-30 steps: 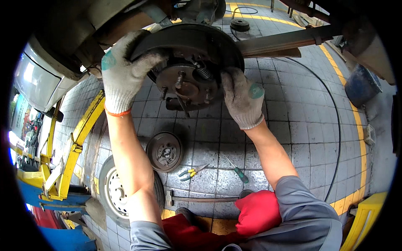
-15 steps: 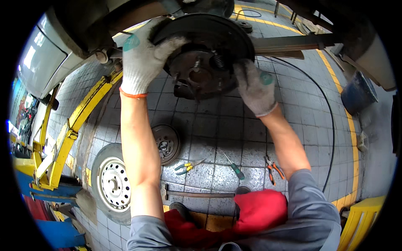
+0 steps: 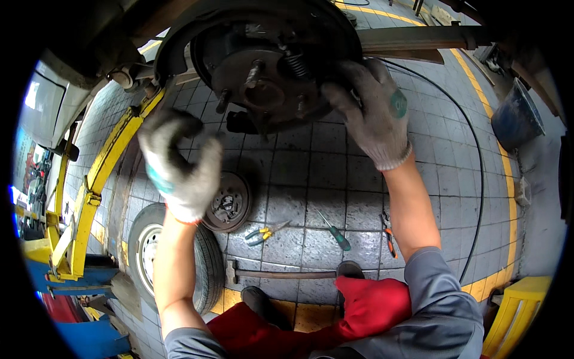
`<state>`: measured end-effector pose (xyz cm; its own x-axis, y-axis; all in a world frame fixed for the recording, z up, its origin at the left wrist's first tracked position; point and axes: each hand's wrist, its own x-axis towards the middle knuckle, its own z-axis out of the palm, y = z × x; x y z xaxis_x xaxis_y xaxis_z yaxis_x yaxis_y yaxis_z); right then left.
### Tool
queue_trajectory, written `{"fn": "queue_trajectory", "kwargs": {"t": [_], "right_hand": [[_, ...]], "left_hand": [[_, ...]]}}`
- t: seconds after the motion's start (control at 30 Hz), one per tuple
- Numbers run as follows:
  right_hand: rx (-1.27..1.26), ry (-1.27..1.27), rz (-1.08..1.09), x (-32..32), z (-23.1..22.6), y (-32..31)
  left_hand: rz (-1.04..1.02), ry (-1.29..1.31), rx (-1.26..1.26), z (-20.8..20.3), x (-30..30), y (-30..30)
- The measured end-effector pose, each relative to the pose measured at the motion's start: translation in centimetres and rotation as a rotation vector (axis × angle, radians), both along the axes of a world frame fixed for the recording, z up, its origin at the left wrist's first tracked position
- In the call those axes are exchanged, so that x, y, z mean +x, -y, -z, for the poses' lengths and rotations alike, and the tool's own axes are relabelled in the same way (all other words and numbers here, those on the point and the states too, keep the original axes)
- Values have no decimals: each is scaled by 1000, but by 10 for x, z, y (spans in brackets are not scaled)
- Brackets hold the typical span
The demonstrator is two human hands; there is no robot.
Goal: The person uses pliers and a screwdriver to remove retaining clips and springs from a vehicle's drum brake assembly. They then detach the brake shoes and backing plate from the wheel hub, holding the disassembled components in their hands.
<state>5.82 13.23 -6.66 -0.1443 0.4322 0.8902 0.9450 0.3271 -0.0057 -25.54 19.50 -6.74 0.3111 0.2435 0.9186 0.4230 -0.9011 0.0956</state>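
Note:
A dark drum brake assembly hangs at the top centre, its hub flange carrying threaded studs. A coil spring shows behind the flange. My gloved right hand is at the assembly's right edge, fingers curled against it and thumb along its lower side; the fingertips merge with the dark metal. My gloved left hand is apart from the assembly, lower left of it. It is motion-blurred, with thumb and curved fingers spread and nothing seen between them. Below it on the tiles lies a brake drum.
Pliers with yellow grips, a green screwdriver, orange-handled pliers and a long-handled hammer lie on the floor. A wheel is at left beside a yellow lift arm. A bucket stands at right.
My left hand has let go of the assembly's upper left edge and moved down and left. My right hand stays at the right edge. The assembly appears larger and higher in view.

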Motion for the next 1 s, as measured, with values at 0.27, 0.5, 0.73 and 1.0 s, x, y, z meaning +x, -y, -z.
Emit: {"fn": "queue_trajectory", "kwargs": {"t": [0.27,0.5,0.73,1.0], "right_hand": [[-114,115,-40,-4,1,-3],[-142,68,-112,0,1,-14],[-64,105,-72,0,6,-15],[-101,67,-96,-1,7,-13]], "left_hand": [[-194,-162,-312,65,54,-8],[-158,-49,-51,63,69,-30],[-125,-96,-26,59,62,-33],[-24,36,-164,61,67,-31]]}}
